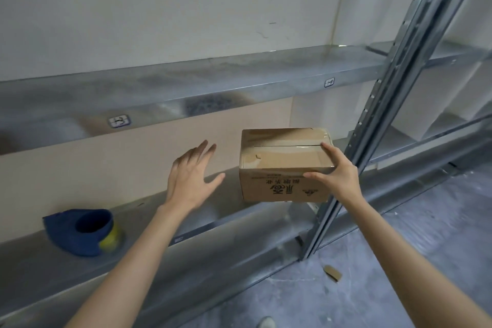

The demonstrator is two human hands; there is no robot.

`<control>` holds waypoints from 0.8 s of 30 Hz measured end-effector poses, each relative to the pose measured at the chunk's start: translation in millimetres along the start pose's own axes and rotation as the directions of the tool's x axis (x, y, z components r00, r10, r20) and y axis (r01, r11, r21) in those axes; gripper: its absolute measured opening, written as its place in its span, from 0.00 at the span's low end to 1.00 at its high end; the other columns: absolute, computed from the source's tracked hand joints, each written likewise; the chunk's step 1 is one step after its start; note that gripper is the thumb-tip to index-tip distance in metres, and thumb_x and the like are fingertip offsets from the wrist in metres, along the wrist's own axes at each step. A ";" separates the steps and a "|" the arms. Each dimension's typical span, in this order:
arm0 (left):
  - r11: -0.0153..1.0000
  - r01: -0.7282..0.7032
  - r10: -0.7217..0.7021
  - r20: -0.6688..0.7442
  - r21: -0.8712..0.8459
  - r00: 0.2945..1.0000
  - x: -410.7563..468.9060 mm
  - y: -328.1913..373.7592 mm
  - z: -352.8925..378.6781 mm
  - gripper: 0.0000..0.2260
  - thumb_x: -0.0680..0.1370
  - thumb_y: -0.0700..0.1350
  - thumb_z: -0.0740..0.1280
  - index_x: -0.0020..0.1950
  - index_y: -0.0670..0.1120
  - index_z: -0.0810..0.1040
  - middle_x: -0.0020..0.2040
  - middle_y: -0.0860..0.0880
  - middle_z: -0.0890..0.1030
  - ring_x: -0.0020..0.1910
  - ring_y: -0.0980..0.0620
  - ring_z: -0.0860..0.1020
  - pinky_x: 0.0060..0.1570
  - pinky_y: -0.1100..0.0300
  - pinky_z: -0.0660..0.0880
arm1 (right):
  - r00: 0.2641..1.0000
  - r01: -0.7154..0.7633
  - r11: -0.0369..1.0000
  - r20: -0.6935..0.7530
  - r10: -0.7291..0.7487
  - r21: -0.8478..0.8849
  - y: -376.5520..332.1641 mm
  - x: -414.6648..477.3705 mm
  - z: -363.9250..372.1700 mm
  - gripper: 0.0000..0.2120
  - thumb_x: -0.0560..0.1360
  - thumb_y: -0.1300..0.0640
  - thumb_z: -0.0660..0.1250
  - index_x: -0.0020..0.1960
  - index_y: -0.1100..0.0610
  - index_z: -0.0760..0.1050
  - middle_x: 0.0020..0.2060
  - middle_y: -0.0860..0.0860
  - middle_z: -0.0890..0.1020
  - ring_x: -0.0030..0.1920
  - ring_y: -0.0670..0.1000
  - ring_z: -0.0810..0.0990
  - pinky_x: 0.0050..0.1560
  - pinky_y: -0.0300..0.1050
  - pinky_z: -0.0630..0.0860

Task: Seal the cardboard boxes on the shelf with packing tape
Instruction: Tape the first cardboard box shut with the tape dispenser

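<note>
**Print on the box and the shelf edges**

The brown cardboard box (282, 189) carries dark print on its front face. There is a row of large Chinese characters, a row of smaller ones above them, and a small logo towards the right. All of it stands upside down from the head view, and the characters are too blurred to read with certainty.

The front edge of the upper grey metal shelf (239, 80) bears a left white blue-bordered sticker (119, 121) and a right white blue-bordered sticker (329, 82). Each shows a short dark mark that cannot be made out.

The front edge of the lower grey metal shelf (239, 224) has a small dark label (177, 239) with pale lettering, which is unreadable.
</note>
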State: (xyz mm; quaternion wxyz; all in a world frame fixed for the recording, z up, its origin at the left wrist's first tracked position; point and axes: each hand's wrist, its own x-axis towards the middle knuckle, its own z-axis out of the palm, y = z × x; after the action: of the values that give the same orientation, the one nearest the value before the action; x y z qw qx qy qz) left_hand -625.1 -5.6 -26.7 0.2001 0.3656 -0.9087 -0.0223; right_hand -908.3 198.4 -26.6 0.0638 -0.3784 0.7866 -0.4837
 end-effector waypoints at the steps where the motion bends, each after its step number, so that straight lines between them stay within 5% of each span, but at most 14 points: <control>1: 1.000 -0.001 0.001 0.001 0.004 1.000 10.8 3.2 7.1 0.33 0.77 0.64 0.62 0.79 0.53 0.60 0.80 0.52 0.60 0.74 0.46 0.64 0.71 0.49 0.62 | 1.000 -0.002 1.000 0.005 0.002 -0.008 8.5 11.7 0.2 0.43 0.60 0.51 0.83 0.72 0.45 0.68 0.67 0.48 0.76 0.66 0.50 0.73 0.65 0.54 0.74; 11: 0.990 0.071 -0.060 0.094 -0.119 0.994 109.1 37.2 87.7 0.34 0.79 0.64 0.59 0.81 0.57 0.48 0.81 0.56 0.51 0.79 0.52 0.54 0.76 0.53 0.51 | 0.991 -0.033 0.998 0.129 0.040 -0.056 89.4 131.1 -5.1 0.44 0.59 0.50 0.83 0.72 0.45 0.69 0.69 0.46 0.75 0.70 0.48 0.71 0.72 0.53 0.67; 20: 0.990 0.101 -0.095 0.065 -0.100 0.993 152.1 64.0 120.1 0.32 0.78 0.59 0.65 0.79 0.50 0.60 0.76 0.50 0.68 0.74 0.48 0.66 0.72 0.53 0.60 | 0.969 0.011 0.995 0.245 0.015 -0.103 133.2 192.4 -17.4 0.43 0.61 0.52 0.83 0.72 0.51 0.69 0.67 0.51 0.76 0.67 0.50 0.73 0.70 0.51 0.70; 24: 0.983 0.151 -0.146 0.059 -0.102 0.988 154.2 77.9 132.5 0.32 0.78 0.59 0.65 0.79 0.50 0.61 0.76 0.50 0.67 0.75 0.48 0.65 0.73 0.54 0.59 | 0.952 0.108 0.982 0.303 -0.056 -0.158 142.5 211.4 -18.2 0.42 0.61 0.49 0.83 0.71 0.48 0.70 0.73 0.50 0.65 0.69 0.48 0.68 0.71 0.47 0.67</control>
State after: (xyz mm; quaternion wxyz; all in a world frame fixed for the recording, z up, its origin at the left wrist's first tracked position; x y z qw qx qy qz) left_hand -827.2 -66.5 -80.4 0.1938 0.4206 -0.8812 -0.0949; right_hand -1142.0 107.5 -76.2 0.1279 -0.4831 0.7907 -0.3535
